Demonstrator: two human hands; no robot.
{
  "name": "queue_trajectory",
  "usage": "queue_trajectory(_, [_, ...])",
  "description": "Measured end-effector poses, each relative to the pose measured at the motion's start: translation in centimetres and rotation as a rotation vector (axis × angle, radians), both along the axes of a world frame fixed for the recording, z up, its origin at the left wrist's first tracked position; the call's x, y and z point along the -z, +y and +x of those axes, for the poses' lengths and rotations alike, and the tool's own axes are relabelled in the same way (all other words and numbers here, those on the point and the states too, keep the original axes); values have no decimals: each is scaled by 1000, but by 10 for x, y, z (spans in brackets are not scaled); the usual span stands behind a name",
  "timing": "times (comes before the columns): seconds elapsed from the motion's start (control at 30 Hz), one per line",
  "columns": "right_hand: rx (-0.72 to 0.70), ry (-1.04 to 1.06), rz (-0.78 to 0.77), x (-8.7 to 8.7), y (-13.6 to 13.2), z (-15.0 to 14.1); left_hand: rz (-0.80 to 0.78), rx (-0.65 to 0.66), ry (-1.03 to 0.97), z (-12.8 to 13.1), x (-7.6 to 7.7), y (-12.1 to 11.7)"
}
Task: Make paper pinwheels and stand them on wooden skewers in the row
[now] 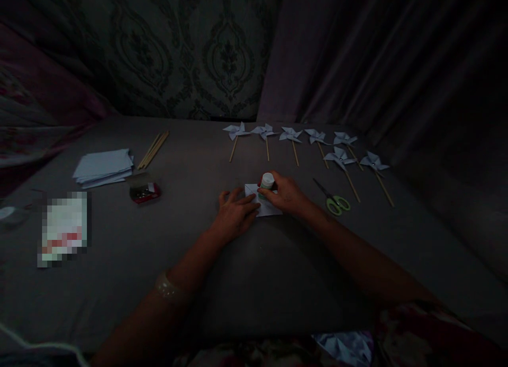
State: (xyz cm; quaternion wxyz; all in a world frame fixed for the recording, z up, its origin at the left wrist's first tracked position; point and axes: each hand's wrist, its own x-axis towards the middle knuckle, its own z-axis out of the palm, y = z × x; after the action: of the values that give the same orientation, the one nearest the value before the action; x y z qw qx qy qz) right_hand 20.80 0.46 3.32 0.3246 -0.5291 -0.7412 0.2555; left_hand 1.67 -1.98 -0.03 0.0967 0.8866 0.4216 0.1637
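A sheet of white paper [270, 208] lies on the grey table in front of me. My left hand [237, 214] rests at its left side, fingers spread, the fingertips pressing on the paper. Wrapped around a white glue stick [267, 180] with a green label is my right hand [286, 194]. The glue stick stands upright over the paper, its lower end partly hidden by my fingers, so I cannot tell whether it touches the sheet. Green-handled scissors [332, 198] lie just right of my right hand.
Several paper pinwheels [291, 134] on sticks lie at the back right. At the left are a stack of white paper [103, 167], several wooden sticks [154, 150], a small red box of metal pieces [145, 193] and a blurred-out packet [64, 228]. Curtains [317, 54] hang behind the table.
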Motion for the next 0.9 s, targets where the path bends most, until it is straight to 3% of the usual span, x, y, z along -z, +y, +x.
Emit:
queue_trajectory(0.13, [-183,75,-88,-9,9,7,0,-4,-12,0,2,1])
queue_trajectory(0.3, [-501,212,-348,-26,32,19,-5,-4,7,-1,2,1])
queue_trajectory(0.4, [-570,209,-424,-27,38,21,-13,-5,7,-1,0,1])
queue_trajectory(0.6, [-314,186,-215,-12,19,16,3,-7,-6,0,2,2])
queue_trajectory(0.9, [99,-134,58,-3,3,-1,26,2,33,1,0,2])
